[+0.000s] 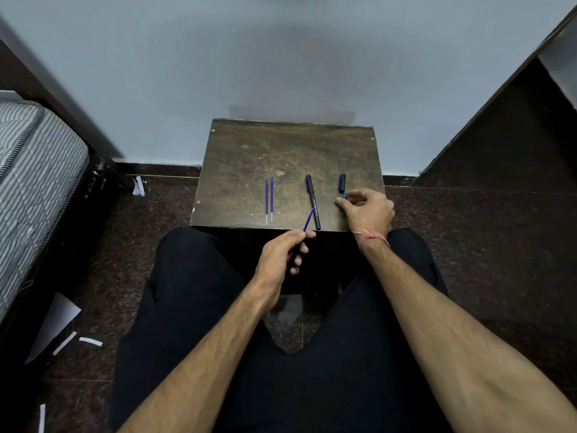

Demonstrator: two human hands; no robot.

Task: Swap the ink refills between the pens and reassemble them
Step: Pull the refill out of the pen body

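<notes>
Two thin blue ink refills (pixel 269 200) lie side by side on the small brown table (pixel 249 157). A capped black pen (pixel 313 201) lies to their right, and a loose black cap (pixel 342 182) rests further right. My left hand (pixel 281 260), at the table's near edge, grips a dark pen barrel with a blue refill (pixel 308 219) sticking out toward the black pen. My right hand (pixel 368 210) rests on the table just below the cap and pinches a small blue piece (pixel 344 196) between its fingertips.
A pale wall stands right behind the table. A bed with a patterned mattress (pixel 34 182) is on the left, with scraps of paper (pixel 65 342) on the dark floor. A dark wooden panel (pixel 505 126) rises on the right. My knees sit under the table's front edge.
</notes>
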